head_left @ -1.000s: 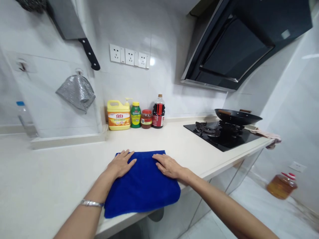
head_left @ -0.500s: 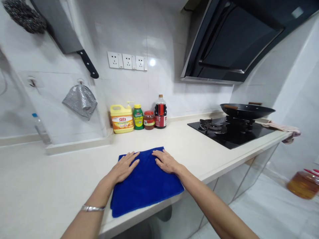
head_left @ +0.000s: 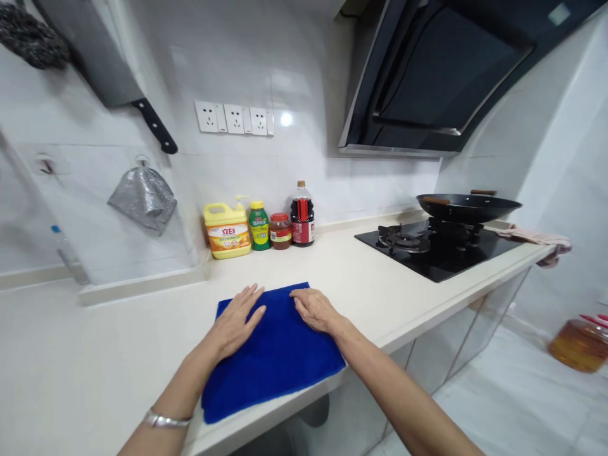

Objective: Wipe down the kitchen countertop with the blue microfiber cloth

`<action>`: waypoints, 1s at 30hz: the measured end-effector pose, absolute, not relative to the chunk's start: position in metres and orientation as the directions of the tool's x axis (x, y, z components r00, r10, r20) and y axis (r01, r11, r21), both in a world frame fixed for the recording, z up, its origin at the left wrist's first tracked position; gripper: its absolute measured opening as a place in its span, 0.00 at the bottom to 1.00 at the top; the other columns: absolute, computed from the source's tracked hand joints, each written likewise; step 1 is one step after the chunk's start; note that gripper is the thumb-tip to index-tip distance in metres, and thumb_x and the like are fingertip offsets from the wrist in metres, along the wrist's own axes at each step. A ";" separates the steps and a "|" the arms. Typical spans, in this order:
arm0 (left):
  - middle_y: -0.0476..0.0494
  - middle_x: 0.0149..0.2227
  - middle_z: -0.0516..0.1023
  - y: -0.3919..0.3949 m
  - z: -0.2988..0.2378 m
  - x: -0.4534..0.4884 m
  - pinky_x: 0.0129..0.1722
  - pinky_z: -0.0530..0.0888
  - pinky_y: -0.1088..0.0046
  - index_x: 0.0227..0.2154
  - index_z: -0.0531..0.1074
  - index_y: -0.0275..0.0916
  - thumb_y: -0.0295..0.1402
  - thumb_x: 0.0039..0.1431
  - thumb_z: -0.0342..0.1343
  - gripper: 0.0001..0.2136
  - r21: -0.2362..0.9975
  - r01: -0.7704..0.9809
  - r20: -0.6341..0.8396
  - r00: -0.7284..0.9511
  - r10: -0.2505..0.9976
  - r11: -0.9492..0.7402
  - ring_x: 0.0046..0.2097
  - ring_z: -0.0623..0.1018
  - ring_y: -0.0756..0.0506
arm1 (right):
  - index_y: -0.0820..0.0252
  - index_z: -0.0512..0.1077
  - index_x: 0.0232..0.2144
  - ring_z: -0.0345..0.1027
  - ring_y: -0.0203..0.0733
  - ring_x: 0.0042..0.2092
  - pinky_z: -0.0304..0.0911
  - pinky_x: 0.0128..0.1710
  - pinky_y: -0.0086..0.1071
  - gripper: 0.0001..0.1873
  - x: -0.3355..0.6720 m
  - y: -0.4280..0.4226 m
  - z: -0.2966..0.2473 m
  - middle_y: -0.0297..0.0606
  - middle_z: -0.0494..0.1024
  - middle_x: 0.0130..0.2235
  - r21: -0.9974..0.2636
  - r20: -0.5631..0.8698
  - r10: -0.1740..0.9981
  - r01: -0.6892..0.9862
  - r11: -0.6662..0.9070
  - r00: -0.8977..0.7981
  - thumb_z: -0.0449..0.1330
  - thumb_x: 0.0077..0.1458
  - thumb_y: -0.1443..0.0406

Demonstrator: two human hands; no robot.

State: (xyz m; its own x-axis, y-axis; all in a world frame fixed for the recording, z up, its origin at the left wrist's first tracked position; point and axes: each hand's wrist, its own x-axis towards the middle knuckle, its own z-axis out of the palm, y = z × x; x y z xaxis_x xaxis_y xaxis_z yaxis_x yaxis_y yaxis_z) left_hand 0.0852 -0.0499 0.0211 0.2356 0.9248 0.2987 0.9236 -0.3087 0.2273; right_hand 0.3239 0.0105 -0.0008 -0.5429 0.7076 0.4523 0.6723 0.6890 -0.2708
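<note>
A blue cloth (head_left: 278,354) lies spread on the counter, its near edge reaching the counter's front edge. My left hand (head_left: 237,324) rests flat on the cloth's left side, fingers stretched out and thumb apart. At the upper right part of the cloth is my right hand (head_left: 316,310), its fingers bent and drawn together on the fabric near the far edge. The undersides of those fingertips are hidden. A silver bracelet (head_left: 167,420) circles my left wrist.
Behind the cloth stand a yellow detergent jug (head_left: 228,237), a green bottle (head_left: 259,228), a red-lidded jar (head_left: 280,233) and a dark sauce bottle (head_left: 303,221). To the right are a black gas stove (head_left: 427,256) and wok (head_left: 470,208). A cleaver (head_left: 114,69) hangs upper left.
The fingers of my right hand have curled in from a flatter, more spread pose. My left hand stays flat on the cloth. The whole view has shifted slightly.
</note>
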 end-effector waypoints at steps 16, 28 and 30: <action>0.45 0.71 0.39 -0.110 0.015 0.147 0.68 0.43 0.45 0.67 0.48 0.55 0.57 0.65 0.34 0.31 0.132 0.930 -0.034 0.350 0.936 -0.342 0.71 0.39 0.37 | 0.62 0.71 0.50 0.71 0.47 0.50 0.61 0.51 0.38 0.18 0.349 0.013 0.004 0.48 0.78 0.48 -0.299 0.400 0.862 0.844 0.444 -0.312 0.48 0.61 0.70; 0.48 0.71 0.43 -0.145 0.016 0.022 0.68 0.44 0.49 0.67 0.51 0.53 0.55 0.64 0.39 0.30 0.097 0.994 -0.033 0.048 0.998 -0.045 0.71 0.42 0.38 | 0.61 0.69 0.50 0.73 0.45 0.46 0.67 0.46 0.37 0.17 0.419 -0.058 -0.028 0.44 0.78 0.46 -0.219 0.637 0.696 0.788 0.575 -0.331 0.46 0.65 0.66; 0.45 0.71 0.45 -0.134 0.014 0.004 0.68 0.45 0.49 0.67 0.52 0.51 0.53 0.65 0.39 0.30 0.080 0.997 -0.010 -0.019 1.000 0.020 0.71 0.43 0.37 | 0.61 0.69 0.50 0.73 0.45 0.46 0.66 0.50 0.39 0.16 0.437 -0.070 -0.040 0.44 0.79 0.46 -0.124 0.722 0.600 0.788 0.603 -0.346 0.47 0.65 0.66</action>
